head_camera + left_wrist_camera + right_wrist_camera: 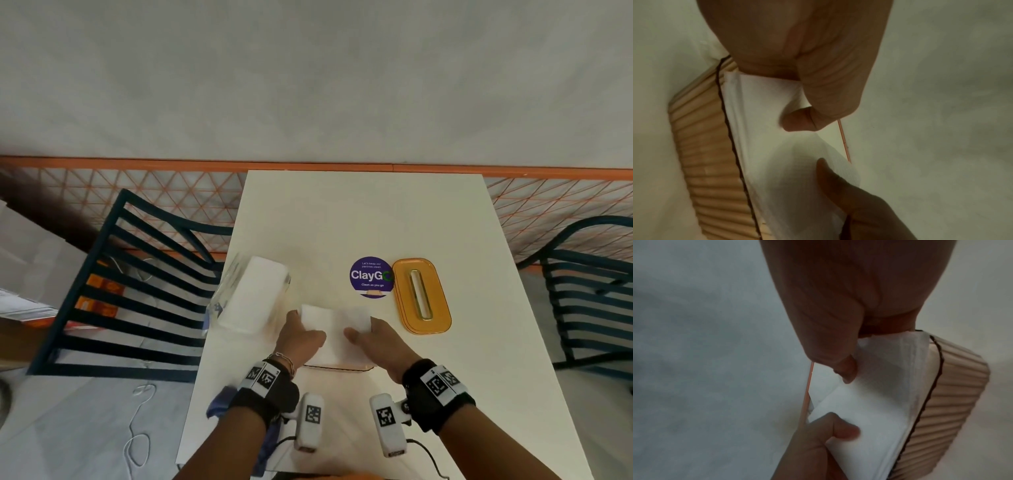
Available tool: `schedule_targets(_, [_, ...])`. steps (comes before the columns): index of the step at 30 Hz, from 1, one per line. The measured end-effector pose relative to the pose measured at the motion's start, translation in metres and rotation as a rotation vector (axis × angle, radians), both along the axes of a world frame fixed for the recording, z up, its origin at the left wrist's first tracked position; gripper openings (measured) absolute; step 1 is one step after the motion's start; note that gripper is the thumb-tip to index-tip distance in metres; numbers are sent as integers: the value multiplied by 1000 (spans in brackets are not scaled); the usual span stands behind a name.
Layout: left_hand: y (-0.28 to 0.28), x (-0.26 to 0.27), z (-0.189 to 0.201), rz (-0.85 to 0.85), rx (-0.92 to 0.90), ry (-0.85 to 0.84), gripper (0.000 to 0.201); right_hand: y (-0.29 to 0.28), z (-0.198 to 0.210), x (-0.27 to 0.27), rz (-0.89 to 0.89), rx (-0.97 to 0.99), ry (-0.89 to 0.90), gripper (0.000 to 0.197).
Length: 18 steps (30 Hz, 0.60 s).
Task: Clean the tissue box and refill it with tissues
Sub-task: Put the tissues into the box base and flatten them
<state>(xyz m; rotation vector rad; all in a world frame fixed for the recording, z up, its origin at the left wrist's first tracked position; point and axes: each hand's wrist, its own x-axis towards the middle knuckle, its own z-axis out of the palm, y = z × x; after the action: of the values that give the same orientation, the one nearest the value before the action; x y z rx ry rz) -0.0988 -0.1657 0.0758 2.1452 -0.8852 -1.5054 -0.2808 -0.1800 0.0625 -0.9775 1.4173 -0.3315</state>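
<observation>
A white stack of tissues (337, 325) sits in the top of the ribbed tan tissue box (339, 367) at the table's middle front. My left hand (301, 330) grips the stack's left end, with its thumb (799, 120) pressed on top. My right hand (367, 333) grips the right end, thumb (846, 369) also on top. In the wrist views the tissues (766, 146) (869, 402) stand a little above the box's dark rim, beside its ribbed wall (705, 146) (951, 402). The orange lid (421, 296) with its slot lies flat to the right.
A clear plastic pack of tissues (251, 298) lies at the table's left edge. A purple round sticker (371, 277) is next to the lid. A blue cloth (219, 404) hangs by my left wrist. Dark slatted chairs (130, 291) (592, 291) flank the white table (376, 212).
</observation>
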Motion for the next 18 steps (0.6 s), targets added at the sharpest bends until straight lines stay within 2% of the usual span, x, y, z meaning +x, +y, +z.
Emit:
schedule_targets(3, [-3,6,0,1,11,-28,39,1,-5,-6,-51,-17,-10,42])
schedule_targets(6, [-3,16,-3,-7,-4,15,29,0,-8,-17,-85,1,-101,48])
schedule_targets(12, [-3,27,-4,-14,-37,110,38,-2,0,-21,-94,27,-200,46])
schedule_targets(16, [-1,26,2,40,-57,215,32,0,4,-20,-96,3,-261,46])
schedule_targets(18, [0,27,7,53,-113,239,31,1,8,-19,-75,-54,-237,45])
